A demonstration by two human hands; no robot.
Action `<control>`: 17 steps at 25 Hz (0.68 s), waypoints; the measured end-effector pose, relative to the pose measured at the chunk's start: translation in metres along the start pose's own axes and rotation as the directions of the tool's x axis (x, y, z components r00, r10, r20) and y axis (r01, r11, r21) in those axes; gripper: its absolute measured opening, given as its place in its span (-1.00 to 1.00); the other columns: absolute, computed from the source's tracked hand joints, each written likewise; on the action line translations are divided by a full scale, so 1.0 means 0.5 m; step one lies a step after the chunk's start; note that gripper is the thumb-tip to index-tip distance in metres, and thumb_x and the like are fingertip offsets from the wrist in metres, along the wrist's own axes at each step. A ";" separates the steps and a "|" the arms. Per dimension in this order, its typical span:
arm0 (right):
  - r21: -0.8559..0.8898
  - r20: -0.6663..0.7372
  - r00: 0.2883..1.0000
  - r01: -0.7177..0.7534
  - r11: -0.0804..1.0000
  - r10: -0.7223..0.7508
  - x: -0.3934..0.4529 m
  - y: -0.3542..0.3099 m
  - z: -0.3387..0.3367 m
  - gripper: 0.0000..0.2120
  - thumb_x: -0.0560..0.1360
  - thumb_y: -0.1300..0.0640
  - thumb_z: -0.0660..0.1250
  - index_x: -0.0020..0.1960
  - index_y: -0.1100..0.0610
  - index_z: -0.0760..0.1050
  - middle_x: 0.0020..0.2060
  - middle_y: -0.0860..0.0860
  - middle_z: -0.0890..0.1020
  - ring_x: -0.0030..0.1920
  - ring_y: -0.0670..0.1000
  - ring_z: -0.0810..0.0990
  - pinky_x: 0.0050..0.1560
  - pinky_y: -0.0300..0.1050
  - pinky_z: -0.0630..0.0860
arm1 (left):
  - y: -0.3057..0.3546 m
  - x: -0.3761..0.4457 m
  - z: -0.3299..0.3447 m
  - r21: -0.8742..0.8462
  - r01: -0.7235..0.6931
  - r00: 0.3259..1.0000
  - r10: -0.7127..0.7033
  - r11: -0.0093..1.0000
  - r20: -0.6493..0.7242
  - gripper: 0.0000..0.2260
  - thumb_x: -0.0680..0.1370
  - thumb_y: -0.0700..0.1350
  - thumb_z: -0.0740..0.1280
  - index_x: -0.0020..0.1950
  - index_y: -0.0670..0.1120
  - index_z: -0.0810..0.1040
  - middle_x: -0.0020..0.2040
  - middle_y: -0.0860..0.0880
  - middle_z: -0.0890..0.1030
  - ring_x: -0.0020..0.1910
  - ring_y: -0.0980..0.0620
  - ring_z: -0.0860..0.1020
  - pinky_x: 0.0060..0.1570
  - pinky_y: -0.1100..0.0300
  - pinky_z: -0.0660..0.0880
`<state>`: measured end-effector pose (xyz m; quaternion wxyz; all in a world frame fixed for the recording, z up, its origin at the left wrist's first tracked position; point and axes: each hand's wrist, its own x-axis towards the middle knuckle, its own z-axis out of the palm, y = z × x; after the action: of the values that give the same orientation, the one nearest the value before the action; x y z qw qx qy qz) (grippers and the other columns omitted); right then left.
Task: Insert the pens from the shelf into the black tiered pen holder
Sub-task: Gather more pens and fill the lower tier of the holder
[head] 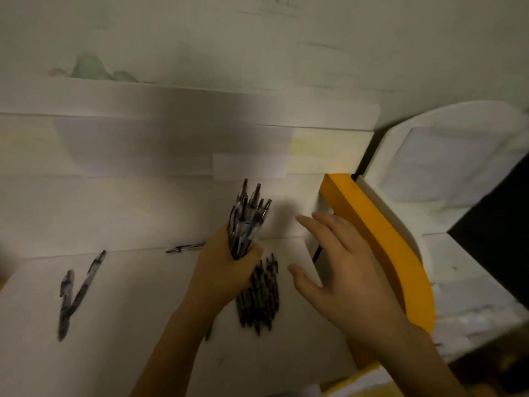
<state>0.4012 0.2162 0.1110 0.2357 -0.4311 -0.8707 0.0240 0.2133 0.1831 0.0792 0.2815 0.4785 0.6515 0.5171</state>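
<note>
Clearly my left hand (226, 265) clutched a pen bundle (247, 222); my right hand (335, 262) hovered spread. Gathering the loose pens (77, 290) off the shelf (137, 296) seemed best.

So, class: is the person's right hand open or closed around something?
Open: the right hand has fingers spread and straight, holding nothing, beside the left hand's bundle of pens.

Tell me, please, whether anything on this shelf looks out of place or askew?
Yes. Besides the bundle of pens gripped in the left hand and the pile beneath it, three loose pens lie scattered at odd angles: two to the left, one against the back edge.
</note>
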 end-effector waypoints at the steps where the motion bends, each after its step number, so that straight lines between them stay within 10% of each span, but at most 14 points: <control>1: 0.001 -0.032 0.999 -0.001 1.000 0.001 -0.010 0.008 -0.026 -0.37 0.47 -0.21 0.28 0.48 -0.15 0.18 0.45 -0.11 0.29 0.50 -0.06 0.17 0.43 0.03 0.29 | 0.023 0.000 0.012 -0.027 -0.023 1.000 0.023 0.999 0.015 -0.85 0.54 -0.14 0.37 -0.19 -0.11 0.45 -0.44 -0.06 0.50 -0.51 0.09 0.48 -0.45 0.25 0.50; 17: -0.130 -0.423 0.864 -0.358 0.925 0.275 -0.392 0.518 -0.490 -0.34 0.44 -0.26 0.29 0.48 -0.18 0.18 0.44 -0.17 0.31 0.48 -0.07 0.19 0.46 0.02 0.27 | 0.507 -0.192 0.652 -0.121 -0.325 0.825 0.344 0.938 0.448 -0.88 0.52 -0.07 0.39 -0.17 -0.04 0.50 -0.53 0.05 0.51 -0.57 0.09 0.49 -0.44 0.19 0.49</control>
<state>0.7998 0.1897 0.1888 0.3544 -0.5862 -0.7194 -0.1149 0.6152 0.2291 0.2060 0.3430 0.6886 0.4613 0.4421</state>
